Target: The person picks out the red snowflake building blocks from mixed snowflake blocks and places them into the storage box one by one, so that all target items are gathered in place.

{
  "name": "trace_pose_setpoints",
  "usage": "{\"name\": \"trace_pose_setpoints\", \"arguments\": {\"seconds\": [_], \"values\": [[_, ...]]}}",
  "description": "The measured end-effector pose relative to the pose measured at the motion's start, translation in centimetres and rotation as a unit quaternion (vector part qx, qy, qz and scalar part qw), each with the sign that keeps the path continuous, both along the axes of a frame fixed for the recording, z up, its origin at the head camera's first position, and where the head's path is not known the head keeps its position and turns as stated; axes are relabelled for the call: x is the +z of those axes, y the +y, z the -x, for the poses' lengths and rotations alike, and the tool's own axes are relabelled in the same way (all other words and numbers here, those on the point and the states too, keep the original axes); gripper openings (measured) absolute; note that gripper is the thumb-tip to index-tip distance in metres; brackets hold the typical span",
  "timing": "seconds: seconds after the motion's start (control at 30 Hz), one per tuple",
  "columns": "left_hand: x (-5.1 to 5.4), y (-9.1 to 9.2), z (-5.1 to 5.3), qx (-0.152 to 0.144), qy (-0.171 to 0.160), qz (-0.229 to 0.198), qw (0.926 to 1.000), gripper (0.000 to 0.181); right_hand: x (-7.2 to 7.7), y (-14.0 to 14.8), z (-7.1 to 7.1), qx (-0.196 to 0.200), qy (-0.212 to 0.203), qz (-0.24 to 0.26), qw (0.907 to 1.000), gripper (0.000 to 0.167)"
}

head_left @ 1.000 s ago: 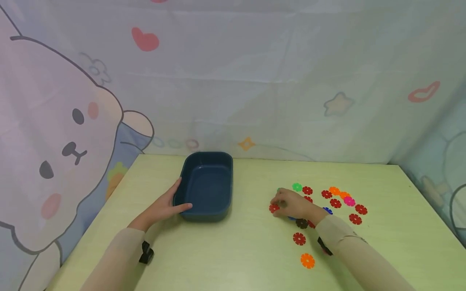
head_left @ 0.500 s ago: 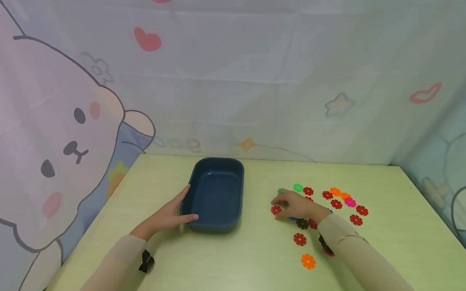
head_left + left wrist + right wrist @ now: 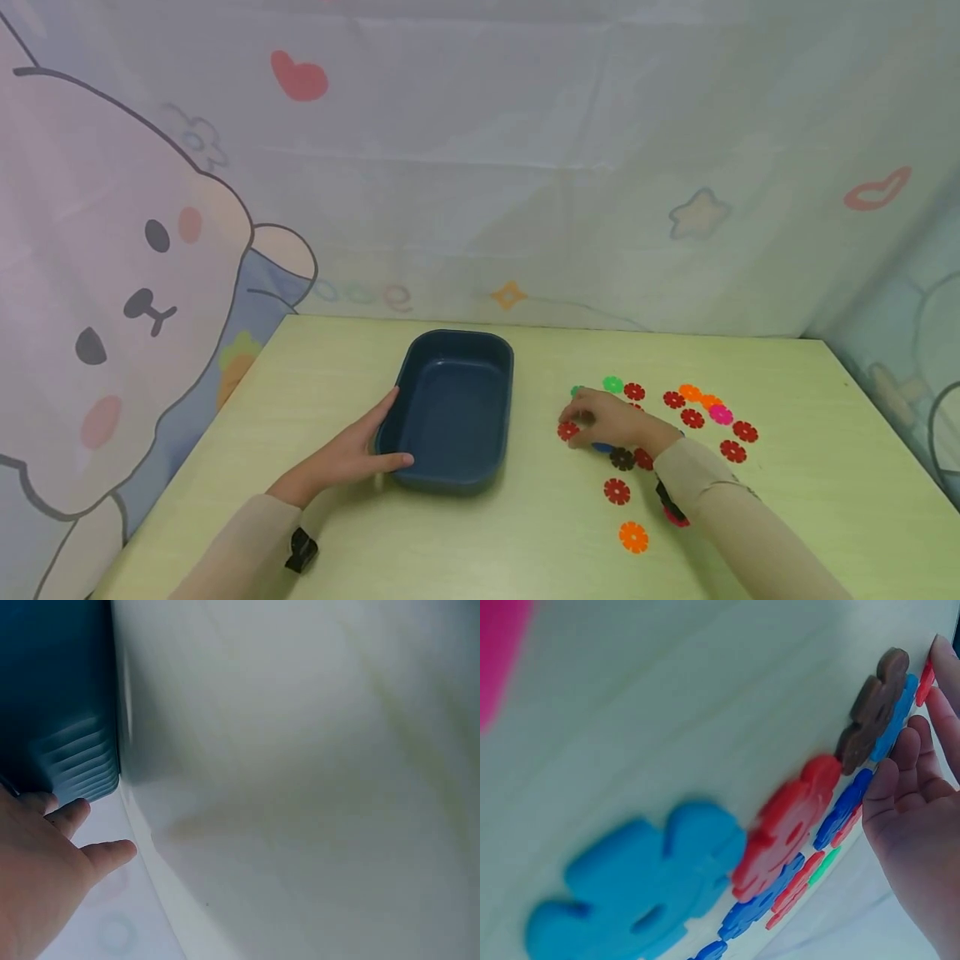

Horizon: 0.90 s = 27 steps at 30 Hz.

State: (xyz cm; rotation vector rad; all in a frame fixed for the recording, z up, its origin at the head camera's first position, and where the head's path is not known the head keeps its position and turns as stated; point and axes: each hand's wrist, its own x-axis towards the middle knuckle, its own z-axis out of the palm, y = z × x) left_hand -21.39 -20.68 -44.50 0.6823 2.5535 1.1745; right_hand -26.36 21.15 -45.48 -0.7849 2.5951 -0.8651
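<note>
My left hand [image 3: 341, 454] grips the near left corner of a dark blue rectangular tub [image 3: 457, 408], its thumb over the near rim. In the left wrist view, the fingers [image 3: 71, 816] lie by the tub's ribbed wall. At the left of a spread of flower-shaped plastic discs, my right hand [image 3: 618, 421] pinches a red flower disc [image 3: 567, 431] by its edges between thumb and forefinger. That disc looks flat on the table. The other fingers curl above a blue disc [image 3: 602, 447]. Beside them lies a brown flower disc [image 3: 622, 458].
Several flower discs lie right of the hand, among them a green one [image 3: 612, 385], a pink one [image 3: 720, 414] and a red one [image 3: 732, 452]. An orange disc [image 3: 633, 537] lies nearest the front. A printed cloth [image 3: 465, 167] hangs behind the pale table [image 3: 450, 550].
My left hand has drawn the tub rightward and toward me, nearer the discs. The right hand stays almost in place at the red disc.
</note>
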Motion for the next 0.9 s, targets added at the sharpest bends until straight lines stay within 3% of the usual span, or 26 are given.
{"name": "trace_pose_setpoints", "arguments": {"seconds": [0.47,0.63,0.9], "values": [[0.01,0.42,-0.25,-0.002,-0.002,0.009,1.0,0.103,-0.11,0.09,-0.15,-0.011,-0.021,-0.008,0.9997,0.021],[0.19,0.5,-0.26,-0.003,-0.002,0.009,1.0,0.104,0.08,0.31,0.01,-0.014,-0.016,-0.015,0.9997,0.028],[0.28,0.41,-0.4,-0.012,-0.018,0.01,0.9997,0.112,0.47,-0.07,-0.34,-0.029,-0.046,-0.015,0.9984,0.036]]}}
